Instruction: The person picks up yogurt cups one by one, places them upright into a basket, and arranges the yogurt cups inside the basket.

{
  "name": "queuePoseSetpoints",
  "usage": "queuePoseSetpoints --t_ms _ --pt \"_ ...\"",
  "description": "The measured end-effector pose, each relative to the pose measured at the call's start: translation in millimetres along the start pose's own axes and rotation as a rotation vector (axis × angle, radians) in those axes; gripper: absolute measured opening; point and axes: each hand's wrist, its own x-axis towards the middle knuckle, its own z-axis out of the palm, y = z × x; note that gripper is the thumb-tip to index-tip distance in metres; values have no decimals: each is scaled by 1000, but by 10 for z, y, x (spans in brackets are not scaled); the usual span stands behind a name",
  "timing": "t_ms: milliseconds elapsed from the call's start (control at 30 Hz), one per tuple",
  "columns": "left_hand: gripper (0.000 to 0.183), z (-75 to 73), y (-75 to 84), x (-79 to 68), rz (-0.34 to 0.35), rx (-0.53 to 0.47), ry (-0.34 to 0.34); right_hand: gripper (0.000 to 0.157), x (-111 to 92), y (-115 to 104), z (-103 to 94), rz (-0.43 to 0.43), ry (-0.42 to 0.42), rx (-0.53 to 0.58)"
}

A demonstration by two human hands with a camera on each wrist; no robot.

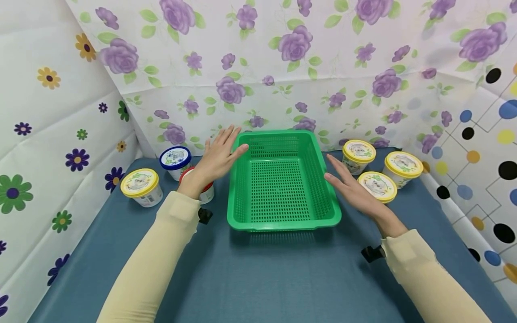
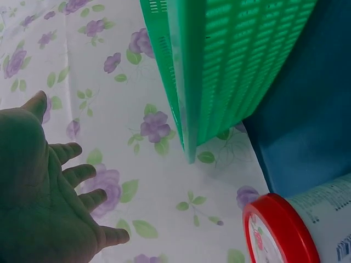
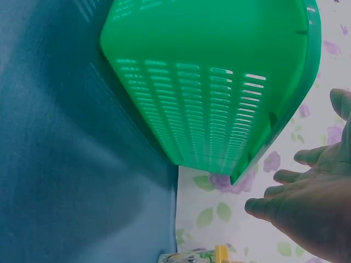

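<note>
A green plastic basket (image 1: 282, 224) with slotted walls stands in the middle of the table, nothing inside it. My left hand (image 1: 216, 159) hovers beside its left rim with fingers spread. Partly behind that hand and wrist is a red-lidded tub (image 1: 207, 194); it also appears in the left wrist view, its red lid (image 2: 282, 230) turned toward the camera. My right hand (image 1: 357, 193) is held off the basket's right side, fingers straight, near a yellow-lidded tub (image 1: 378, 186). In both wrist views the hands are apart from the basket (image 3: 186, 98) and hold nothing.
On the left stand a yellow-lidded tub (image 1: 141, 186) and a blue-lidded tub (image 1: 175, 161). Two more yellow-lidded tubs (image 1: 358, 154) (image 1: 404, 167) stand at the right. A flowered cloth (image 1: 266, 54) hangs behind the blue tabletop (image 1: 274, 278), with patterned cloths on both sides.
</note>
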Motion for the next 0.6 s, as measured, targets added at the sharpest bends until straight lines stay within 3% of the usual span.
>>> queuePoseSetpoints --t_ms 267,600 --pt "74 16 -112 -110 10 -20 11 67 -55 64 15 39 13 37" --pt "72 63 -281 -331 -18 -81 86 67 -77 120 47 61 11 75"
